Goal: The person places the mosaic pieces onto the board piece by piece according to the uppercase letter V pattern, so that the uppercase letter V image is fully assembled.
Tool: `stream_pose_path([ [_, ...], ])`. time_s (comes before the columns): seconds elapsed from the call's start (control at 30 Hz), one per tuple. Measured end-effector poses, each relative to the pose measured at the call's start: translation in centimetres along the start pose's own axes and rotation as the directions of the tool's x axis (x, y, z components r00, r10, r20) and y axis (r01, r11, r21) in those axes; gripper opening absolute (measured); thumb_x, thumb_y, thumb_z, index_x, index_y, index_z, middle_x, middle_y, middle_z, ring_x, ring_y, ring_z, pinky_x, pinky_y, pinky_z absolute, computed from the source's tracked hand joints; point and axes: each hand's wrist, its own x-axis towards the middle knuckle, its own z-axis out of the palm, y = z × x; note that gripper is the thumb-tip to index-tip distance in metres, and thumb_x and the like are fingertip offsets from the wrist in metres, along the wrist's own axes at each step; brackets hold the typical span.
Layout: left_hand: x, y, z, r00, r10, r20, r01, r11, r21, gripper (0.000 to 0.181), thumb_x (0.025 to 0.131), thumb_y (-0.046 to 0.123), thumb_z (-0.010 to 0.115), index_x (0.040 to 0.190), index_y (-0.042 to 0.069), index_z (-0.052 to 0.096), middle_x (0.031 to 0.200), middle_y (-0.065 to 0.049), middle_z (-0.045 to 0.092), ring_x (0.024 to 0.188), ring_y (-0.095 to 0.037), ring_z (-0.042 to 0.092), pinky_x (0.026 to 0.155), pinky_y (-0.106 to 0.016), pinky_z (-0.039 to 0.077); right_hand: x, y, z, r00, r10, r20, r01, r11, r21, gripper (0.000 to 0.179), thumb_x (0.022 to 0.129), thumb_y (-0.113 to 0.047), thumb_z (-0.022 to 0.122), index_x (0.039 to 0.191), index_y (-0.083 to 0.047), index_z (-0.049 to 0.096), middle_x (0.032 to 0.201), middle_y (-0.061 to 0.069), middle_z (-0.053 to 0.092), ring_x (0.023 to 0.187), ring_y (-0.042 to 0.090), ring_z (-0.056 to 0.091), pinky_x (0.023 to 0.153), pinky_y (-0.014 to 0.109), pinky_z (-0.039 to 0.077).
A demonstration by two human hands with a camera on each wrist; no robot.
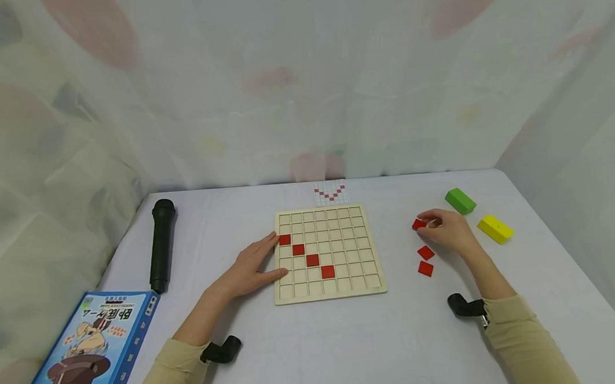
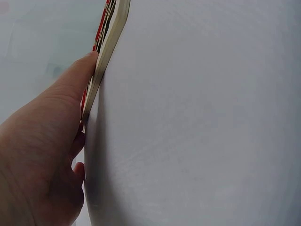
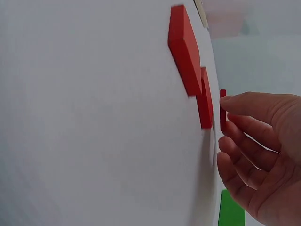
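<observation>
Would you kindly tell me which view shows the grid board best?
The head view: nearly the whole grid board shows, with the left hand at its edge. The left wrist view shows it edge-on; the right wrist view, apparently a sliver.

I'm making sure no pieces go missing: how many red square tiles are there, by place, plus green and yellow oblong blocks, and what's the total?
Red square tiles on the pale wooden grid board: 4
Red square tile held in the right hand: 1
Loose red square tiles on the white table: 2
Green oblong block: 1
Yellow oblong block: 1
Total: 9
</observation>
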Motion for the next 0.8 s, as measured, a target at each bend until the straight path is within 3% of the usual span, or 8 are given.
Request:
stream_pose_path([
  [0.3,0.0,0.0,0.0,1.000,0.004,-0.003,-0.004,1.000,-0.003,0.087,0.090,0.051,0.065,0.155,0.008,0.027,0.160,-0.009,0.023,0.143,-0.035,0.025,0.112,-0.057,0.022,0.1,-2.6,2.1,0.999,-0.016,0.031,0.014,0.999,0.042,0.038,0.090,-0.021,0.071,0.124,-0.006,0.064,0.106,0.014,0.064,0.097,0.029,0.055,0.069,0.028,0.050],
  [0.57,0.0,0.0,-0.1,1.000,0.003,-0.002,-0.003,1.000,-0.013,0.088,0.089,0.051,0.066,0.155,0.009,0.027,0.160,-0.008,0.022,0.144,-0.035,0.024,0.112,-0.056,0.022,0.1,-4.7,4.5,0.996,-0.082,0.047,0.078,0.994,0.073,0.035,0.087,-0.023,0.075,0.118,-0.010,0.068,0.098,0.006,0.065,0.092,0.023,0.058,0.075,0.032,0.048],
  [0.8,-0.1,0.1,0.0,1.000,0.007,0.000,-0.007,1.000,-0.018,0.088,0.089,0.051,0.067,0.155,0.009,0.027,0.160,-0.007,0.022,0.144,-0.034,0.025,0.112,-0.056,0.022,-0.3,-6.7,6.0,0.985,-0.147,0.085,0.138,0.985,0.105,0.033,0.084,-0.018,0.076,0.114,-0.009,0.070,0.091,0.003,0.065,0.087,0.020,0.059,0.072,0.033,0.047],
])
